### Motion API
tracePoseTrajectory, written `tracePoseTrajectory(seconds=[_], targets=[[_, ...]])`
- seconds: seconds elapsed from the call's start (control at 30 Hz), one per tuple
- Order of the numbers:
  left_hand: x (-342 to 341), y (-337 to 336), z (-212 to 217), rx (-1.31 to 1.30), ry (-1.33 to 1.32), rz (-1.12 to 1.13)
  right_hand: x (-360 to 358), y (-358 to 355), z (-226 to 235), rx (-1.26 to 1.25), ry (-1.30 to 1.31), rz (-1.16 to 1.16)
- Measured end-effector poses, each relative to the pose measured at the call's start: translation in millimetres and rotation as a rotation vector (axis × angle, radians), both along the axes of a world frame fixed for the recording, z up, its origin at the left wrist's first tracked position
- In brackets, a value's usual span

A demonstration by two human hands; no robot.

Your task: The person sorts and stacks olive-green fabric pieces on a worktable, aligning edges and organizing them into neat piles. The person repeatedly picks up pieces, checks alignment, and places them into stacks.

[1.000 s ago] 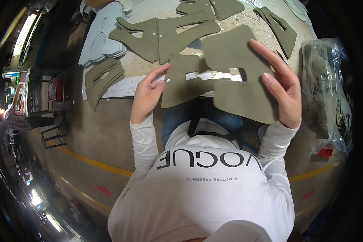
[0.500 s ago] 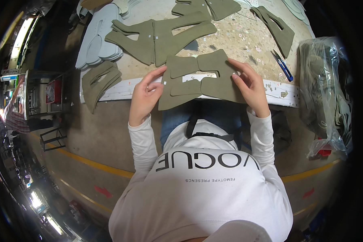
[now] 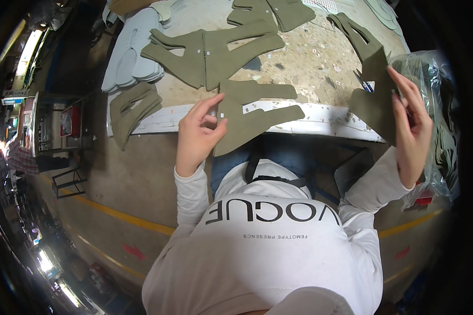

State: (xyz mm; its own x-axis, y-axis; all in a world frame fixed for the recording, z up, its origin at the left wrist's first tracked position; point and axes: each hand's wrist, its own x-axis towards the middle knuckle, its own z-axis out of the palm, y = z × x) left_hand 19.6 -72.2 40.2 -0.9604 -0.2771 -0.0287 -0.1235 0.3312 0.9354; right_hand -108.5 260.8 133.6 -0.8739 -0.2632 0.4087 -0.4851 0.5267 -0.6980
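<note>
The forked cut fabric piece point(image 3: 252, 118) at the near table edge is olive green, the same olive as the flat cut piece point(image 3: 376, 102) on the right and the stacked cut pieces point(image 3: 210, 52) farther back. On the far left, a pile of foam-like shapes point(image 3: 129, 55) is pale blue-grey. The worktable top point(image 3: 310, 63) is tan, speckled with small white scraps, with a white near edge. The person's long-sleeved top point(image 3: 278, 247) is white with dark lettering. The floor point(image 3: 115, 210) is brownish grey with a yellow stripe.

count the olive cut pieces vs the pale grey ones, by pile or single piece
Olive cut pieces or piles: 7: one under the left hand at, one in the right hand at, table centre, hanging at the left edge, two at the top, one beyond.
Pale grey stacks: 1.
Total: 8.
</note>
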Motion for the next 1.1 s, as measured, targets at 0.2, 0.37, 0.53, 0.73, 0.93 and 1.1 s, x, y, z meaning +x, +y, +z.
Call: tracePoseTrajectory(seconds=[0.2, 0.37, 0.53, 0.73, 0.93, 1.1], targets=[[1, 7, 5, -0.057, 0.044, 0.023, 20, -111, -61, 0.191, 0.054, 0.215], [3, 8, 6, -0.065, 0.057, 0.044, 55, -171, -86, 0.251, -0.081, 0.377], [6, 10, 4, -0.013, 0.061, 0.067, 64, -188, -83, 0.096, -0.031, 0.461], [7, 8, -1, -0.057, 0.072, 0.089, 65, -195, -86, 0.092, -0.121, 0.471], [9, 9, -5, -0.04, 0.021, 0.059, 19, -154, -92, -0.08, -0.191, 0.334], [6, -6, 23, -0.32, 0.074, -0.107, -33, -120, -121, -0.053, -0.111, 0.077]])
